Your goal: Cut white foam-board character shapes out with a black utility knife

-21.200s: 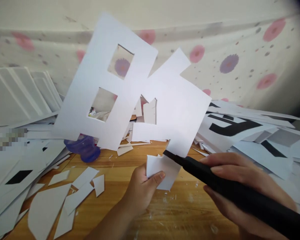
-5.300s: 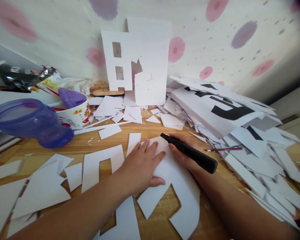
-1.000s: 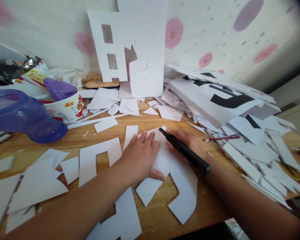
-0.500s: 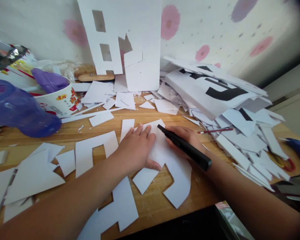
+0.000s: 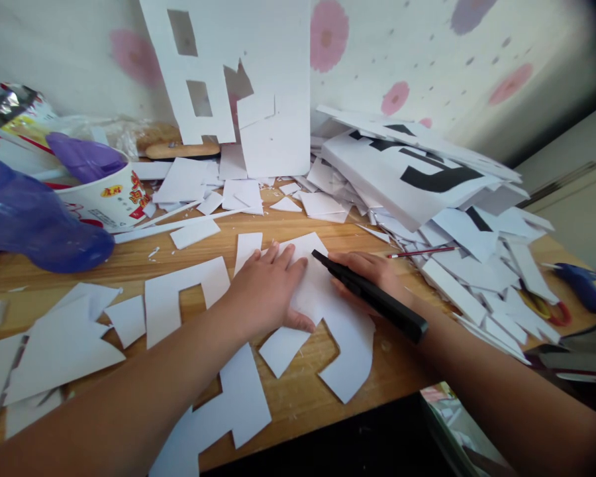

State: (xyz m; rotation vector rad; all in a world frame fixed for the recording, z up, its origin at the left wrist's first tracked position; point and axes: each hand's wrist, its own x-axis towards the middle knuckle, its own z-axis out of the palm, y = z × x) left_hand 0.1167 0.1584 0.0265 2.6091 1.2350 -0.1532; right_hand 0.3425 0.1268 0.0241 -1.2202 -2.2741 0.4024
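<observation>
My left hand (image 5: 268,288) lies with its fingers apart on a white board piece (image 5: 350,341) on the wooden table (image 5: 298,424). Closed round a black cutter (image 5: 372,295), my right hand (image 5: 370,268) rests at the right part of the same piece. The cutter's tip is over the board, right of my left fingers. Other cut white pieces lie near my left forearm, one with a notch (image 5: 161,305) and one stepped (image 5: 246,397).
A purple bottle (image 5: 40,218) and a paper cup (image 5: 106,202) stand at the left. A tall white board (image 5: 283,66) leans at the back. White scraps, a pencil (image 5: 422,252), scissors (image 5: 559,313) and a blue glue gun (image 5: 583,286) lie at the right.
The whole view has shifted slightly, so most things appear a little further left and higher. Both hands keep nearly the same pose, and the cutter is still held.
</observation>
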